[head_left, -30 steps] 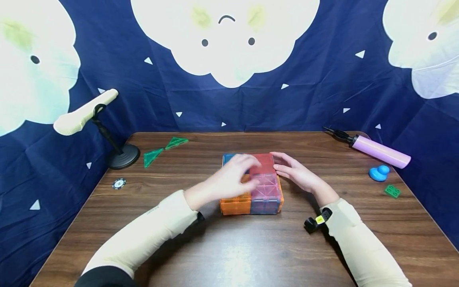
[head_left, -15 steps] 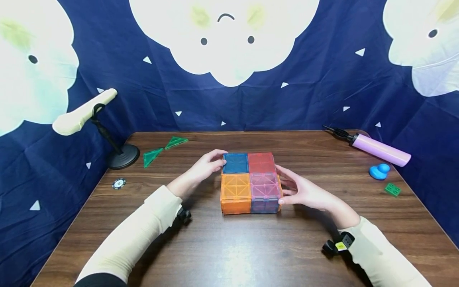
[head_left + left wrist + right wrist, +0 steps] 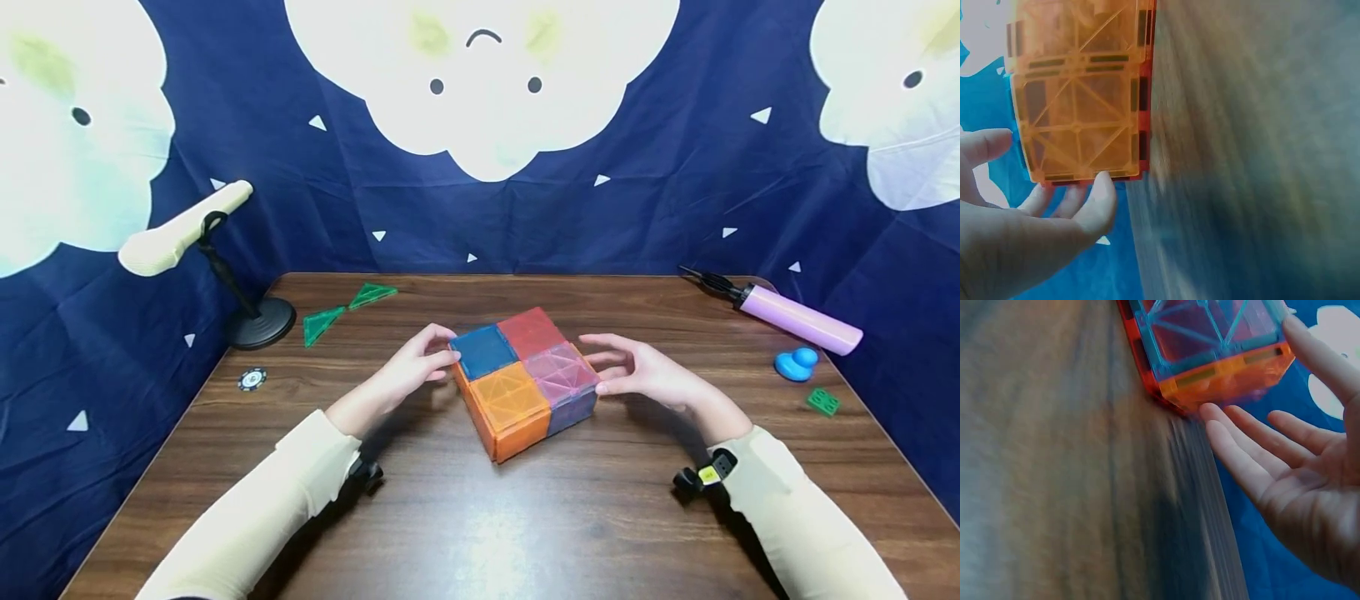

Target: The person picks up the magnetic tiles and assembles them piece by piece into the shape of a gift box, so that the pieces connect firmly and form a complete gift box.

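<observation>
both hands flank the tile block (image 3: 523, 377), which sits mid-surface (image 3: 525, 517), turned askew. the left hand (image 3: 411, 367) touches its left corner with relaxed fingers; the right hand (image 3: 643, 375), fingers straight and spread, seems barely to touch the right side.

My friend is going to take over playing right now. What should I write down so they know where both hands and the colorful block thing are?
Left hand: open, fingertips against the far left corner of the tile box, by its blue top tile.
Right hand: open, fingers straight, touching the box's right side near the pink top tile.
The box sits mid-table, turned at an angle, with four top tiles in place: blue, red, orange, pink.
Done: box closed on top.
Left: perhaps the two green triangle tiles, lying unused at the far left.
</observation>
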Demonstrator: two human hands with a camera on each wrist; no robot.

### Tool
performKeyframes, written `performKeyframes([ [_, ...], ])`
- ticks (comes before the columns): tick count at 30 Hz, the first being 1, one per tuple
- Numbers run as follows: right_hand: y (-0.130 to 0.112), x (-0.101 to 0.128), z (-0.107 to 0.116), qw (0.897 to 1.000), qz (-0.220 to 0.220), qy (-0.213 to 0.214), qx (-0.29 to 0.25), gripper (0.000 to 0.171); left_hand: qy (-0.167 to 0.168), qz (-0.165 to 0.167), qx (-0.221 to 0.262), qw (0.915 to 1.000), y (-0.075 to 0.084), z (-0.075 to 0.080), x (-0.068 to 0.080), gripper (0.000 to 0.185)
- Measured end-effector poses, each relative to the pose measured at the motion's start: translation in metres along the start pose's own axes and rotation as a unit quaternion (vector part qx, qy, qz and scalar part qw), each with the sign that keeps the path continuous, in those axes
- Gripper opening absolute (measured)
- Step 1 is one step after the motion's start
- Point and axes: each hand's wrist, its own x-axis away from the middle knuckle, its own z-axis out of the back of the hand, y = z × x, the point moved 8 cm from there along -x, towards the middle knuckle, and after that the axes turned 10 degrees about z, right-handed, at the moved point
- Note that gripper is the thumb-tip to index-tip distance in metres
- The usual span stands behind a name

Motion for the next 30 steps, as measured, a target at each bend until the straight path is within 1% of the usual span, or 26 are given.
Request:
performKeyframes([
  [5,0.006,-0.006,0.018,0.997,-0.026,0.063,0.025,0.056,0.001,0.013,-0.012,0.9999,-0.006,0.002,0.024,0.031],
  [7,0.008,-0.008,0.020,0.995,-0.039,0.087,0.019,0.047,-0.002,0.015,-0.018,0.9997,-0.008,-0.001,0.033,0.027],
  [9,0.009,-0.009,0.019,0.993,-0.047,0.107,0.014,0.043,-0.007,0.019,-0.024,0.9995,-0.010,-0.005,0.039,0.024],
  [12,0.006,-0.008,0.010,0.990,-0.052,0.135,0.005,0.044,-0.012,0.021,-0.021,0.9995,-0.011,-0.011,0.045,0.026],
  [16,-0.005,0.002,-0.014,0.983,-0.069,0.169,-0.022,0.054,-0.016,0.024,0.025,0.9993,-0.012,-0.017,0.044,0.044],
  [17,-0.009,0.005,-0.022,0.982,-0.075,0.173,-0.032,0.056,-0.018,0.027,0.038,0.9987,-0.012,-0.018,0.043,0.048],
  [19,-0.015,0.012,-0.037,0.981,-0.083,0.166,-0.054,0.062,-0.029,0.038,0.058,0.9972,-0.014,-0.022,0.041,0.055],
  [21,-0.019,0.015,-0.051,0.982,-0.089,0.152,-0.068,0.067,-0.034,0.051,0.064,0.9961,-0.017,-0.026,0.040,0.057],
  [23,-0.021,0.016,-0.060,0.983,-0.093,0.139,-0.071,0.072,-0.034,0.060,0.071,0.9951,-0.018,-0.030,0.040,0.058],
  [25,-0.019,0.014,-0.063,0.984,-0.096,0.132,-0.067,0.076,-0.030,0.065,0.077,0.9944,-0.018,-0.034,0.042,0.058],
  [27,-0.016,0.012,-0.061,0.985,-0.097,0.129,-0.063,0.079,-0.028,0.063,0.084,0.9941,-0.017,-0.040,0.044,0.059],
  [30,-0.010,0.011,-0.053,0.984,-0.094,0.134,-0.067,0.081,-0.046,0.053,0.089,0.9936,-0.015,-0.048,0.044,0.059],
])
